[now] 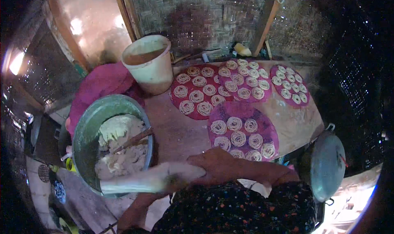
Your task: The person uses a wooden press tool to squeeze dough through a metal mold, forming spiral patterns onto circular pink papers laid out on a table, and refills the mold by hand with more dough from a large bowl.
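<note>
My right hand (215, 164) is closed around the right end of a long, pale, tapered bag-like thing (143, 180). It is smeared by motion, so its exact kind is unclear. The bag lies across the front rim of a large basin (88, 125). Below it comes my left hand (158, 195), close against its underside, with the fingers hidden and blurred. Inside the basin sits a pale, crumbly dough-like mass (119, 129), with a brown stick (134, 140) lying on it. Just beyond my right hand, a pink round mat (271, 131) bears several coiled noodle-like rosettes (237, 138).
More round mats with rosettes lie behind: a red one (176, 100), a pink one (269, 95) and one at right (303, 102). A white bucket (158, 76) stands behind the basin, by pink mats (96, 84). A metal wok-like pan (328, 166) stands beyond the table's (180, 131) right edge.
</note>
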Tool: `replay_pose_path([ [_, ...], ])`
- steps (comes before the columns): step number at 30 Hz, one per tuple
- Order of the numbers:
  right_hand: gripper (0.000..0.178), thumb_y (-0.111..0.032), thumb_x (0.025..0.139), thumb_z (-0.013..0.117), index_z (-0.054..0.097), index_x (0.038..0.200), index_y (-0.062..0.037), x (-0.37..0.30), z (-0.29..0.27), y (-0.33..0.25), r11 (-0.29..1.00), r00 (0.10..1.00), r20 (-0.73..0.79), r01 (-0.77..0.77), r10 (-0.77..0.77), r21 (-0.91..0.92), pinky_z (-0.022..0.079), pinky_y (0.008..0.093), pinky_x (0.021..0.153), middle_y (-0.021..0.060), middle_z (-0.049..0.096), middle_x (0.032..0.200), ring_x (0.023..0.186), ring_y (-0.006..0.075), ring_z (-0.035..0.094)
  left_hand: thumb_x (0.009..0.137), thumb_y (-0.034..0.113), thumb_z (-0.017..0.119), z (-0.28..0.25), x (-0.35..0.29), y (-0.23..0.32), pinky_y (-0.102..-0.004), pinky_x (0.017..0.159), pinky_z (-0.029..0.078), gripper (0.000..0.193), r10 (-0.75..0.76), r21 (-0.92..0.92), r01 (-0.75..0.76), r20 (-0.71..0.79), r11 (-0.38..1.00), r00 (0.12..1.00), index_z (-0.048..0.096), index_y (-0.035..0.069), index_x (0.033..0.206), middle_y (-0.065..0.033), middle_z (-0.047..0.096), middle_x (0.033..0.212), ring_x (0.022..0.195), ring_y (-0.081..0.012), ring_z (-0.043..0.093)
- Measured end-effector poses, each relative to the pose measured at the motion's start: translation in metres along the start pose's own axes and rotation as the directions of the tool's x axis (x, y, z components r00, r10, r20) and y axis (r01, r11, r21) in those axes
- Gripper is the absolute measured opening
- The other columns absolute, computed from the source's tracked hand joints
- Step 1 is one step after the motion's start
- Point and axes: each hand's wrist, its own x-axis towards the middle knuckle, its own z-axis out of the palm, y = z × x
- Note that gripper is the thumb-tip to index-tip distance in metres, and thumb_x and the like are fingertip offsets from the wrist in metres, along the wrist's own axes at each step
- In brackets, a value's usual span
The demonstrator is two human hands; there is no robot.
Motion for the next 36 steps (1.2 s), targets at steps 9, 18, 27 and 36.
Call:
replay_pose_path([
  [9,0.049,-0.050,0.087,0.037,0.055,0.093,-0.0041,0.145,-0.013,0.011,0.850,0.883,0.120,0.388,-0.453,0.356,0.042,0.0407,0.063,0.0160,0.056,0.076,0.069,0.0306,0.057,0.071,0.031,0.061,-0.034,-0.002,0.016,-0.0347,0.089,0.040,0.050,0.054,0.028,-0.055,0.044,0.998,0.998,0.051,0.001,0.110,-0.0140,0.055,0.109,0.100,-0.0249,0.053],
  [18,0.040,-0.023,0.081,0.055,0.037,0.112,-0.0038,0.187,-0.039,-0.178,0.305,0.300,0.056,0.944,-0.952,0.126,0.044,0.0415,0.063,0.0190,0.053,0.085,0.074,0.0355,0.056,0.069,0.021,0.063,-0.108,-0.067,0.060,-0.0336,0.088,0.040,0.045,-0.136,0.230,0.163,-0.126,0.959,0.983,0.054,0.001,0.108,-0.0099,0.057,0.107,0.097,-0.0219,0.055],
  [27,0.013,-0.013,0.086,0.048,0.042,0.097,-0.0105,0.275,-0.085,-0.146,0.773,0.846,-0.408,0.501,-0.343,0.389,0.032,0.0230,0.033,-0.0006,0.041,0.059,0.044,0.0070,0.040,0.063,0.015,0.066,-0.150,-0.108,0.034,-0.0362,0.076,0.046,0.039,0.348,0.775,0.220,-0.492,0.592,0.798,0.058,0.006,0.100,-0.0102,0.061,0.089,0.084,-0.0263,0.058],
  [36,0.014,-0.012,0.084,0.050,0.050,0.095,-0.0042,0.326,-0.073,0.034,0.528,0.446,-0.866,0.691,0.225,0.493,0.042,0.0281,0.048,0.0024,0.047,0.064,0.054,0.0133,0.048,0.077,0.015,0.065,-0.144,-0.105,-0.029,-0.0285,0.077,0.043,0.030,-0.107,-0.217,-0.475,-0.963,0.853,0.247,0.058,0.000,0.101,-0.0051,0.059,0.096,0.089,-0.0166,0.055],
])
